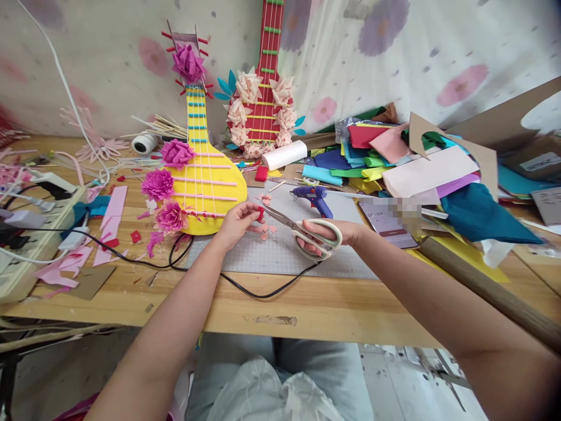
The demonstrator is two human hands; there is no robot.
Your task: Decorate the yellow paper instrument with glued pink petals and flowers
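Observation:
Between the thumb and fingers of my left hand (241, 223) is a small piece of red paper (260, 214). My right hand (322, 234) has its fingers through the pale handles of a pair of scissors (287, 220), whose blades point left at the red paper. Whether the blade tips touch the paper I cannot tell. Below lies a grey cutting mat (245, 257) with a few pale pink petal pieces (264, 235). Just left of my left hand stands a yellow paper instrument (219, 187) with strings and magenta paper flowers (177, 153).
A blue glue gun (313, 199) lies behind the scissors. At the right are a phone (388, 225) and a heap of coloured paper (372, 152). A red instrument (263, 111) leans at the back. Power strips (48, 234) stand left; a black cable (263, 296) crosses the table front.

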